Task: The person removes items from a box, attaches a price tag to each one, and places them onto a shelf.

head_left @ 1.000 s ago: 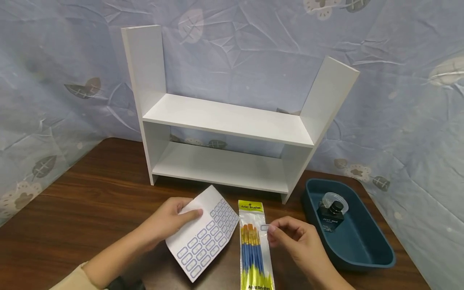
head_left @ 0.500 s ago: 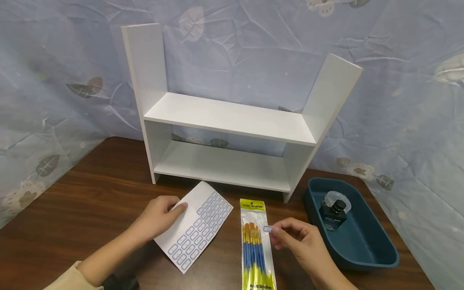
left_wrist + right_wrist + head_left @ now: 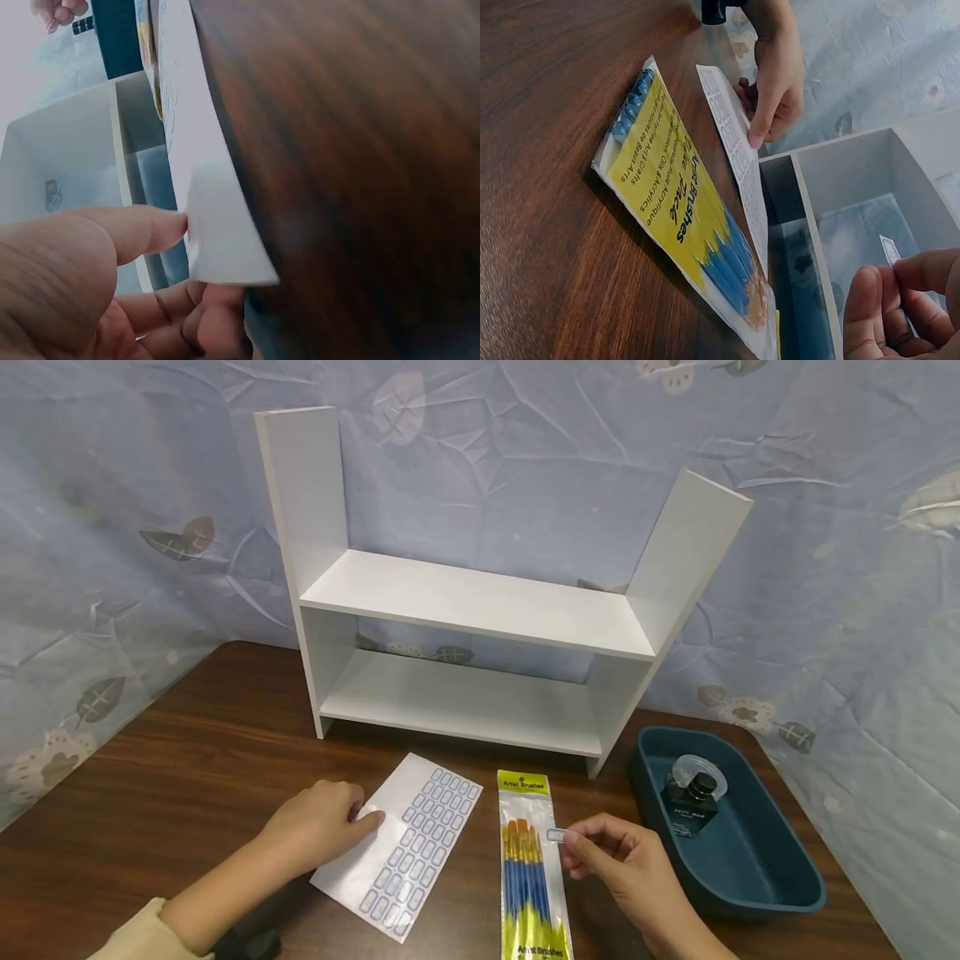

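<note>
My left hand pinches the left edge of a white sheet of blue-framed label stickers, thumb on top and fingers beneath, as the left wrist view shows. The sheet lies low over the table. Between thumb and fingertip, my right hand pinches one small label sticker, which sticks out to the left above the brush pack. That clear pack of artist brushes, with blue handles and yellow print, lies on the table between the hands. In the right wrist view the sticker stands clear of the pack.
A white two-tier shelf with slanted sides stands behind the hands. To the right sits a dark teal tray with a black bottle and a round clear plastic piece inside. A patterned cloth hangs behind.
My left hand has moved left and lowered the sticker sheet toward the table, flattening its tilt. My right hand, still pinching the sticker, has hardly moved.
</note>
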### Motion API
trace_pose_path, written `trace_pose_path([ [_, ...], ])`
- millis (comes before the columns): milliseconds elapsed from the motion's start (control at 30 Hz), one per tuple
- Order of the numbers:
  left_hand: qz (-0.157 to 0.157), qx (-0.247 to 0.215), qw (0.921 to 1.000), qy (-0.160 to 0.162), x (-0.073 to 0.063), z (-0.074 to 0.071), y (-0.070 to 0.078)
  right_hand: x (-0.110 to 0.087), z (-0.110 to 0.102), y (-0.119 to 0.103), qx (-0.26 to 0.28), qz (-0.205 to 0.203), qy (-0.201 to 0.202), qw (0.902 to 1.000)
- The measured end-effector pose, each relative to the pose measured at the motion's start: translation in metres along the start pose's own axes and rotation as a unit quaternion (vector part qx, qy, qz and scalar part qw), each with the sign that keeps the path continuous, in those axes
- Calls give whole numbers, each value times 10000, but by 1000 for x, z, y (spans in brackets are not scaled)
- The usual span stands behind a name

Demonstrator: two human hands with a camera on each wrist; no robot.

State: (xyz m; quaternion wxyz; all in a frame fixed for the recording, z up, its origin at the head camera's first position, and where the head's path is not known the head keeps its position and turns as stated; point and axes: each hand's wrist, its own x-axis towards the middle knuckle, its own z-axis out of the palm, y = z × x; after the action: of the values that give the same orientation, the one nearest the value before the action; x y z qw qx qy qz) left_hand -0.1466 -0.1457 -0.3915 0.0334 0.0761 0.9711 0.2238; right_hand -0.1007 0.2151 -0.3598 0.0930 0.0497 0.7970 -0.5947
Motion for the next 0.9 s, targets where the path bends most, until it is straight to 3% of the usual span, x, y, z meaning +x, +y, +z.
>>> trace_pose_path([
  [400,-84,488,9986,-180,-1,-1,2,0,0,2,27,97,-9,9999],
  [633,123,1016,9947,-4,0,-3,11,0,1,3,52,102,-18,9999],
  [767,344,905,9950,250,1,-1,19,-1,1,3,90,39,-20,9999],
  [900,522,209,9977,376,4,1,29,-1,2,3,113,19,32,9999],
])
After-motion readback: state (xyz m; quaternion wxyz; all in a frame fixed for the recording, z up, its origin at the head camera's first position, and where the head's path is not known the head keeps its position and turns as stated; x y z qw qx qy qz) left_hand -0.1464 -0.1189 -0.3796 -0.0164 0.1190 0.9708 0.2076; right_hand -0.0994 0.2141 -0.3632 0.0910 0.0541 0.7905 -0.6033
